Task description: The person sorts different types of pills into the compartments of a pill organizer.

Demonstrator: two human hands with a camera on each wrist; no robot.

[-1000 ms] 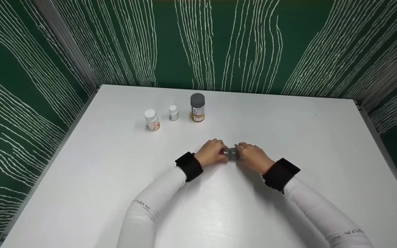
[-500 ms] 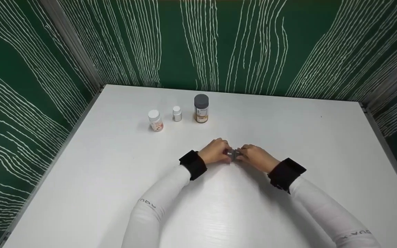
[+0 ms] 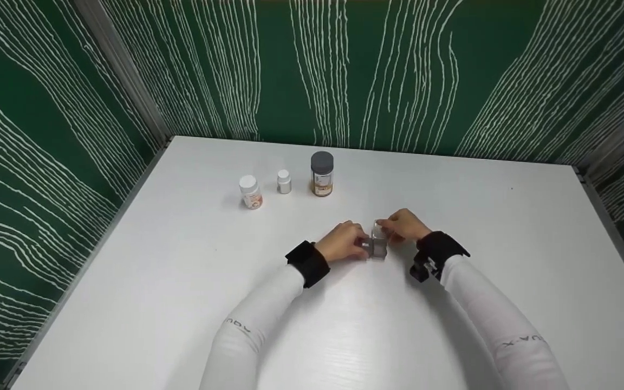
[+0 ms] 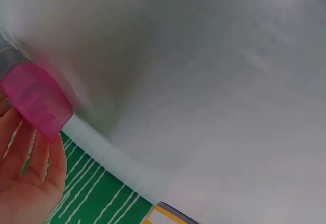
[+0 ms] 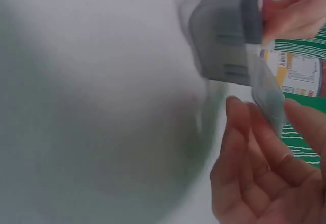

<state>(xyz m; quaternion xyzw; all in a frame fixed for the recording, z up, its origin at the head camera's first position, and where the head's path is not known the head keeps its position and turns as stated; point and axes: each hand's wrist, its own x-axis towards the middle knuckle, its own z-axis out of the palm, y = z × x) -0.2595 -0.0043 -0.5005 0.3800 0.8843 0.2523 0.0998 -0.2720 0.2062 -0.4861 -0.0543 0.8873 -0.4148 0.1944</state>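
Note:
My left hand (image 3: 342, 242) grips a small pill box (image 3: 379, 249) low over the white table. Its pink end (image 4: 41, 99) shows against the fingers in the left wrist view. The grey end compartment (image 5: 221, 46) points toward my right side, and its clear lid (image 5: 269, 94) stands raised on the far side. My right hand (image 3: 405, 225) pinches that lid between thumb and fingers. What lies inside the compartment cannot be seen.
Farther back on the white table (image 3: 128, 292) stand a white bottle with an orange label (image 3: 251, 193), a tiny white bottle (image 3: 284, 182) and a taller dark-capped jar (image 3: 322, 174). Green panels with white lines (image 3: 301, 70) wall in the back and sides.
My right hand has moved from the box's grey end up and away, and the clear lid now stands open. My left hand keeps its grip. The whole view has shifted slightly.

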